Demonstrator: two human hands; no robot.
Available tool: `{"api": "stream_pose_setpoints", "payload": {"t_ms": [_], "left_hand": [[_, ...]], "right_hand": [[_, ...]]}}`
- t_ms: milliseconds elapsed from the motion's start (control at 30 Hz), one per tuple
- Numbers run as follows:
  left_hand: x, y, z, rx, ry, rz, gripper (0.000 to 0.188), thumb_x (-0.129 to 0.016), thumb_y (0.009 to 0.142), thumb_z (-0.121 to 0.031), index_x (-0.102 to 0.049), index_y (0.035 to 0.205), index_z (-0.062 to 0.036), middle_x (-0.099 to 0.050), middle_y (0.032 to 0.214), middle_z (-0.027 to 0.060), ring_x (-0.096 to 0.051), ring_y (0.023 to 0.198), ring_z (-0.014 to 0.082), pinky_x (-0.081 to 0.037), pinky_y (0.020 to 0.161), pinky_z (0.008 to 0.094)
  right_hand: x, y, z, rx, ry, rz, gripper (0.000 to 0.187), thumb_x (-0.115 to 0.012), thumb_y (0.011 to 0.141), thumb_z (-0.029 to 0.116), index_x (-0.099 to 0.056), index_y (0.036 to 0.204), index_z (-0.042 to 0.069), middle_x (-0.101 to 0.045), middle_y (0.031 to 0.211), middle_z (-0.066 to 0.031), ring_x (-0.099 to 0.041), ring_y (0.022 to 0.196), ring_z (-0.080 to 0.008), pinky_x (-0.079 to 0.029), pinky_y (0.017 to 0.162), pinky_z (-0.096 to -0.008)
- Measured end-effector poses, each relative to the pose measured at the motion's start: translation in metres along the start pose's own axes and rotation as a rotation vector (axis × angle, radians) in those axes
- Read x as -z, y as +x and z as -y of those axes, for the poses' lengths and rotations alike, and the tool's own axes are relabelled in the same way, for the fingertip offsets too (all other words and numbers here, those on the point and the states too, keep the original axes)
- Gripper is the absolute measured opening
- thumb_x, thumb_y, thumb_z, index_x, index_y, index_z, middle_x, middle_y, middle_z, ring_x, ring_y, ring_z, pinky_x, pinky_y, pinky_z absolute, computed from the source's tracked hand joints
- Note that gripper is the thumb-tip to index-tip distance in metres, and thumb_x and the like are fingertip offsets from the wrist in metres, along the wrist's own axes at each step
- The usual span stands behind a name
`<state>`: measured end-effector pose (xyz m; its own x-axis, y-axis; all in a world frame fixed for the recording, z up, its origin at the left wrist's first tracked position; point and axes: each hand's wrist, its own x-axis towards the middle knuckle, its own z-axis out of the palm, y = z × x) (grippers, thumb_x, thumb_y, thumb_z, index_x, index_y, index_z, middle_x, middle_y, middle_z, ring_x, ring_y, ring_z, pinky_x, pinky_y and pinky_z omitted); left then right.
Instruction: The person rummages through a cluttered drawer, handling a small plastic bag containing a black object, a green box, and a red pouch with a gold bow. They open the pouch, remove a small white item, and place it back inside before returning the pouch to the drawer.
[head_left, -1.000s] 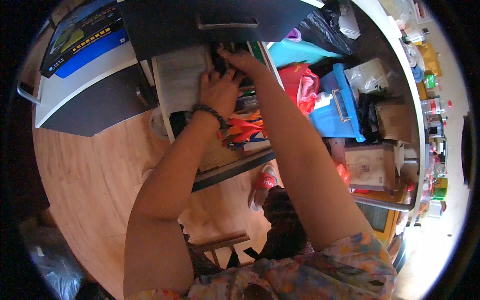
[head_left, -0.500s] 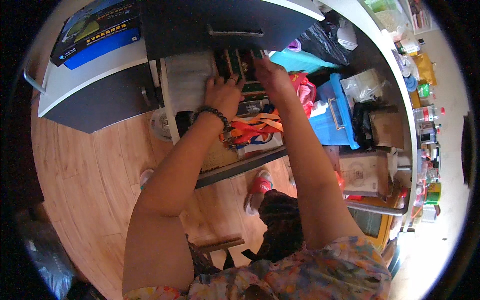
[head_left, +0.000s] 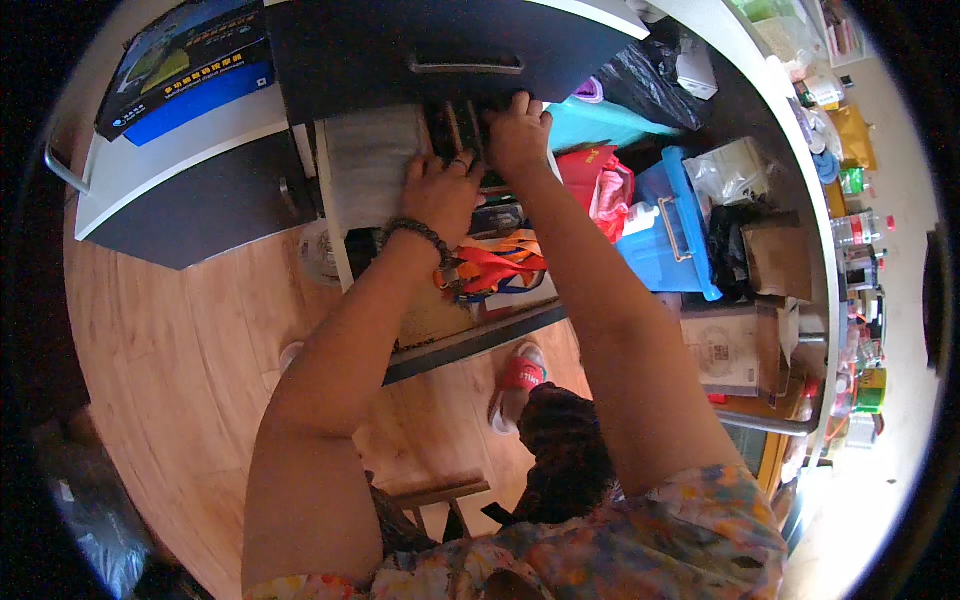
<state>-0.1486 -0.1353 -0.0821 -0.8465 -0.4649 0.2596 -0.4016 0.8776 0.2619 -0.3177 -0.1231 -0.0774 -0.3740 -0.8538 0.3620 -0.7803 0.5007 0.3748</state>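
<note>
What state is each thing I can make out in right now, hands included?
Lower drawer: pulled open.
Left hand: fingers extended, over the drawer's contents.
Right hand: fingers bent, at the drawer's far right; any grip is hidden.
Orange and red straps: heaped loosely in the drawer.
Bead bracelet: worn on the left wrist.
Black plastic bag: crumpled.
Clear bottle: red cap on.

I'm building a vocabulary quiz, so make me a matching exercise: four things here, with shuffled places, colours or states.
1. Left hand
2. Ribbons
3. Plastic bin
4. Slipper

A. Blue, right of the open drawer
B. Has a red strap
C. Wears a beaded bracelet at the wrist
D. Mostly orange and red, in the drawer

Pairs: 1-C; 2-D; 3-A; 4-B
</note>
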Motion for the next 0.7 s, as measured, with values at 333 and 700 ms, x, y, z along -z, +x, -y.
{"api": "stream_pose_setpoints", "payload": {"t_ms": [333, 700], "left_hand": [[-0.001, 0.003, -0.002, 0.009, 0.008, 0.012, 0.042, -0.055, 0.082, -0.031, -0.051, 0.122, -0.0195, -0.047, 0.128, 0.0040, -0.043, 0.116, 0.0295, -0.027, 0.098, 0.0475], [-0.002, 0.003, -0.004, 0.048, -0.025, 0.094, 0.044, -0.055, 0.083, -0.032, -0.048, 0.126, -0.0211, -0.042, 0.133, 0.0033, -0.040, 0.120, 0.0309, -0.028, 0.098, 0.0499]], "right_hand": [[-0.032, -0.007, -0.022, -0.181, 0.595, -0.224, 0.018, -0.065, 0.069, 0.016, -0.067, 0.085, 0.008, -0.060, 0.091, -0.0119, -0.054, 0.094, -0.0299, -0.044, 0.074, -0.0399], [0.041, -0.034, -0.065, -0.598, 2.577, 0.130, 0.031, -0.049, 0.086, 0.013, -0.047, 0.114, 0.001, -0.055, 0.111, -0.0145, -0.053, 0.103, -0.0290, -0.043, 0.091, -0.0438]]}}
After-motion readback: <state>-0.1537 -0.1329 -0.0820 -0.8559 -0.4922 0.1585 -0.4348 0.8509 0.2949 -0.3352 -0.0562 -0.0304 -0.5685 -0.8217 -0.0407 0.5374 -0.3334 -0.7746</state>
